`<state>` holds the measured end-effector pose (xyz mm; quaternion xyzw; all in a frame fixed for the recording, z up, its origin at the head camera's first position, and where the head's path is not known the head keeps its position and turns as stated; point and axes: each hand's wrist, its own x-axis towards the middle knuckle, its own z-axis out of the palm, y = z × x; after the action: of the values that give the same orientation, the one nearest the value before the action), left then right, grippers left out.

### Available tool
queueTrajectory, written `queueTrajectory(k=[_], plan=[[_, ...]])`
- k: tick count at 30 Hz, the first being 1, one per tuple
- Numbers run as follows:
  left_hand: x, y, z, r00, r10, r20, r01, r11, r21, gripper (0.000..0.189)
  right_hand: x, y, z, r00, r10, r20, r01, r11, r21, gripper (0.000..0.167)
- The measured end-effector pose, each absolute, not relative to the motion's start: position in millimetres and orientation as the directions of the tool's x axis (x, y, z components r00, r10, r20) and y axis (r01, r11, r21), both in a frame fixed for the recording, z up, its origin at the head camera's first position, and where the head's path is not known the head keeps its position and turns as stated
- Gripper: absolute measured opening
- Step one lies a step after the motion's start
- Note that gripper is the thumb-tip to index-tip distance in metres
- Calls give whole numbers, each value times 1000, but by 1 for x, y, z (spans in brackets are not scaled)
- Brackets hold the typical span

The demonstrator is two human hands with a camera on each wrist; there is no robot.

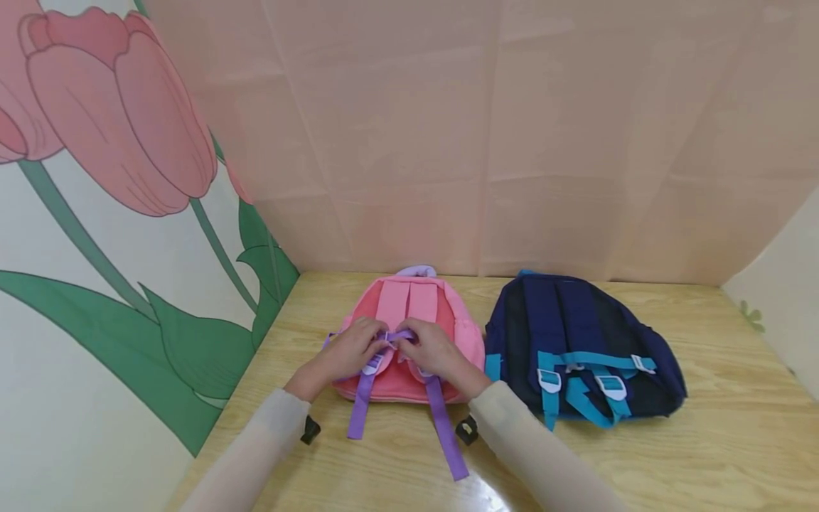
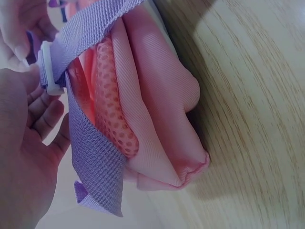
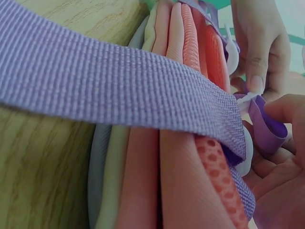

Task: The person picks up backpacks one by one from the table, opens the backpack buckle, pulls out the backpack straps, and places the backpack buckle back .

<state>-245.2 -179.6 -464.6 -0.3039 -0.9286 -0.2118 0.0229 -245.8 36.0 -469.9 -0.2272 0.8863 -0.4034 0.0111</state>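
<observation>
A pink backpack [image 1: 409, 384] lies with its shoulder straps facing up, and both hands work above its middle. My left hand [image 1: 352, 350] pinches a small white strap buckle [image 3: 249, 98] between thumb and finger. Close beside it, my right hand [image 1: 438, 348] grips a looped purple strap [image 3: 265, 128] that runs into this buckle. Two long purple webbing tails [image 1: 446, 430] hang from the shoulder straps toward the front. In the left wrist view, a white slider [image 2: 49, 67] with purple webbing sits by the left fingertips.
Just right of the pink bag, a navy backpack [image 1: 512, 334] lies with turquoise straps [image 1: 591, 359] and white buckles. Both bags are on a wooden table [image 1: 736, 370]. A pinkish sheet [image 1: 544, 142] hangs behind, and a tulip-painted wall [image 1: 115, 128] borders the left side.
</observation>
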Motion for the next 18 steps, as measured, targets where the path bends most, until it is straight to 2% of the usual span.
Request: queueTrajectory(k=[4,13,18], plan=[[-245,-180,-466,-807,561,182,586,724,364,22,-246,38,-470,-900,-407,159,-383,562,-733,15],[-243,-180,-465,-811,560,170,580,730,362,22,-245,35,-467,-871,-449,198,-452,577,-681,24],[-244,-180,-466,-799,570,194,599,721,349,21,-246,33,-468,-868,-445,222,-466,572,-675,21]])
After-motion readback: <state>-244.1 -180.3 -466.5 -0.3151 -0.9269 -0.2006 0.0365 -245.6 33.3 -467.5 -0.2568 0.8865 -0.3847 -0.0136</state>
